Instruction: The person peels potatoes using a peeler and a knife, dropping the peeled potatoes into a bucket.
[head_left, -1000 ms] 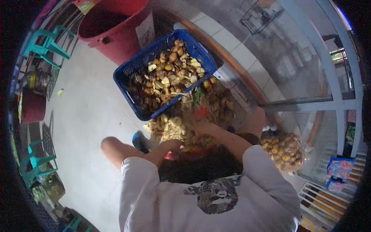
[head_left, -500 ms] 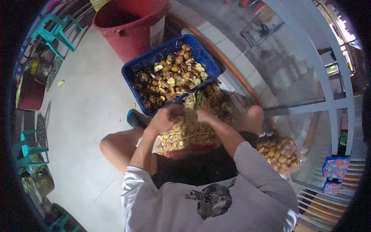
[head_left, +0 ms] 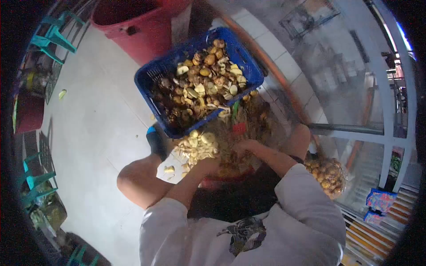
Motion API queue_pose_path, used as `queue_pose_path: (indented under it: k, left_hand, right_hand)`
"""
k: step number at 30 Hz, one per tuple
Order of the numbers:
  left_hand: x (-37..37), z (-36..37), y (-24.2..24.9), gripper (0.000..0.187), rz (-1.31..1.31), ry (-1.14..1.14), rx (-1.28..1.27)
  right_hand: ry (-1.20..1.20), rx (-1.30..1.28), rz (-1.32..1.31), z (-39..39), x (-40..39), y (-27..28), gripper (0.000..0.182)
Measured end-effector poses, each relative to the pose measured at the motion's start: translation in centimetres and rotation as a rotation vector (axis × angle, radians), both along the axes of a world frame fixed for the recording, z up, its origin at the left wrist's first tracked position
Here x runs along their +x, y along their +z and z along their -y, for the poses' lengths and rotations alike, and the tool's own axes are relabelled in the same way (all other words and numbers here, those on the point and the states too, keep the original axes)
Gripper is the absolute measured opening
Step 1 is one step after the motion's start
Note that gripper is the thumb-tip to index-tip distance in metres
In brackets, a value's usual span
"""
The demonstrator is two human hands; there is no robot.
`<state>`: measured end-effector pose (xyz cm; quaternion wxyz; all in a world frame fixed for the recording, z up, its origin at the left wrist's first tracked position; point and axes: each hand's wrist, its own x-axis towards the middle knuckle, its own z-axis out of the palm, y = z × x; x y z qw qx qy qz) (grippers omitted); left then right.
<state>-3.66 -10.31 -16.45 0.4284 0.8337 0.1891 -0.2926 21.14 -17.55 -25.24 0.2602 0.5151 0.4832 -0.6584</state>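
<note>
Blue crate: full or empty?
Part full: brown and pale pieces cover the bottom of the blue crate, below its rim.

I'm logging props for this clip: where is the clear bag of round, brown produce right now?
In the head view, the clear bag is on the person's right, just outside the right knee, near the glass panel.
</note>
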Motion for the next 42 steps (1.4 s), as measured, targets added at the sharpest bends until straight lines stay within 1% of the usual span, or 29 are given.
queue_pose_path:
  k: [1, 3, 4, 5, 7, 8, 9, 10, 11, 12, 13, 14, 15, 17, 18, 19, 21, 22, 24, 25, 26, 29, 31, 33, 35, 37, 39, 40, 42]
  left_hand:
    - [0.4, 0.2, 1.3, 0.034, -0.098, -0.050, -0.019]
    - [-0.2, 2.0, -1.3, 0.034, -0.206, -0.311, -0.167]
    - [0.7, 1.9, 0.4, 0.027, -0.271, -0.264, -0.226]
    - [1.3, 1.5, 1.6, 0.027, -0.292, -0.270, -0.260]
    - [1.7, 1.0, 3.1, 0.023, -0.342, -0.358, -0.271]
    - [0.9, 1.6, 2.0, 0.020, -0.282, -0.262, -0.300]
    - [0.5, 2.4, 1.0, 0.020, -0.285, -0.267, -0.314]
    - [0.5, 2.7, 1.3, 0.024, -0.250, -0.353, -0.380]
    - [0.5, 3.0, 1.8, 0.030, -0.214, -0.439, -0.445]
    - [0.8, 3.0, 2.7, 0.030, -0.216, -0.442, -0.451]
    - [1.8, 2.3, 3.7, 0.029, -0.233, -0.408, -0.411]
    - [3.1, 1.3, 4.7, 0.028, -0.246, -0.371, -0.364]
    - [4.1, 0.7, 5.7, 0.026, -0.262, -0.336, -0.324]
    - [3.5, 1.7, 8.1, 0.024, -0.310, -0.295, -0.278]
    - [1.8, 3.4, 5.8, 0.021, -0.082, -0.146, -0.213]
    - [1.2, 4.3, 2.9, 0.021, -0.062, -0.139, -0.175]
    - [-0.3, 6.1, -1.0, 0.020, 0.077, -0.244, -0.140]
    - [0.2, 5.2, -0.3, 0.020, 0.087, -0.249, -0.118]
    - [2.1, 2.3, 2.5, 0.024, -0.095, -0.250, -0.121]
    - [2.0, 1.7, -0.5, 0.024, -0.083, -0.247, -0.081]
    - [2.3, 1.2, 0.2, 0.025, -0.106, -0.264, -0.055]
    - [5.6, -0.7, 6.2, 0.029, -0.130, -0.339, 0.040]
    - [6.6, -0.9, 5.7, 0.054, -0.127, -0.254, 0.207]
    - [5.3, -2.4, 5.5, 0.066, 0.140, 0.096, -0.058]
    - [4.9, -4.4, 11.2, 0.066, 0.220, 0.272, -0.015]
    - [3.3, -6.6, 12.6, 0.063, 0.418, 0.339, 0.064]
    - [1.8, -8.3, 14.0, 0.055, 0.319, 0.426, 0.179]
    - [1.3, -8.7, 15.5, 0.056, 0.318, 0.467, 0.223]
    - [0.3, -9.6, 15.5, 0.056, 0.349, 0.448, 0.239]
  right_hand:
    - [0.058, -0.037, -0.045, 0.8, -0.2, 0.3, 0.032]
    - [0.164, -0.081, -0.119, 2.6, -0.5, 1.2, 0.031]
    - [0.207, -0.089, -0.150, 3.6, -0.8, 1.7, 0.031]
    - [0.246, -0.088, -0.173, 4.2, -0.9, 2.2, 0.031]
    - [0.298, -0.076, -0.201, 5.3, -0.9, 3.6, 0.031]
    - [0.312, -0.060, -0.204, 5.9, -0.8, 4.1, 0.031]
    - [0.326, -0.044, -0.202, 6.3, -0.6, 4.7, 0.031]
    - [0.326, -0.029, -0.203, 6.9, -0.7, 5.0, 0.031]
    - [0.312, -0.044, -0.210, 8.6, -0.9, 4.1, 0.034]
    - [0.308, -0.049, -0.214, 11.7, -1.3, 2.0, 0.034]
    - [0.595, 0.248, -0.204, 15.2, -1.7, -0.7, 0.026]
    - [0.882, 0.554, -0.181, 16.6, -1.6, -2.2, 0.030]
    - [0.884, 0.558, -0.176, 16.8, -1.8, -2.1, 0.030]
    - [0.389, 0.639, 0.050, 19.5, -4.9, -0.3, 0.033]
    - [0.161, 0.701, 0.186, 18.2, -4.2, -0.9, 0.041]
    - [-0.068, 0.770, 0.316, 16.3, -3.2, -1.8, 0.051]
    - [-0.321, 0.835, 0.444, 17.0, -3.1, -3.6, 0.062]
    - [-0.373, 0.633, 0.112, 18.8, -1.9, -6.3, 0.046]
    - [-0.388, 0.469, -0.206, 17.9, 1.9, -9.3, 0.032]
    - [-0.336, 0.371, -0.200, 14.9, 2.6, -7.9, 0.033]
    - [-0.280, 0.325, -0.145, 11.4, 2.6, -6.1, 0.033]
    - [-0.275, 0.430, 0.067, 3.8, 1.1, -1.4, 0.034]
    - [-0.346, 0.553, 0.202, -0.2, 1.0, 1.4, 0.035]
    - [-0.400, 0.588, 0.253, -1.2, 0.6, 3.2, 0.035]
    - [-0.429, 0.620, 0.288, -2.2, 0.8, 4.4, 0.036]
    - [-0.468, 0.659, 0.317, -3.1, 0.9, 5.1, 0.037]
    - [-0.514, 0.688, 0.332, -3.6, 0.8, 5.3, 0.038]
    - [-0.536, 0.699, 0.336, -3.7, 0.9, 5.4, 0.038]
    - [-0.569, 0.710, 0.333, -3.6, 1.0, 5.4, 0.039]
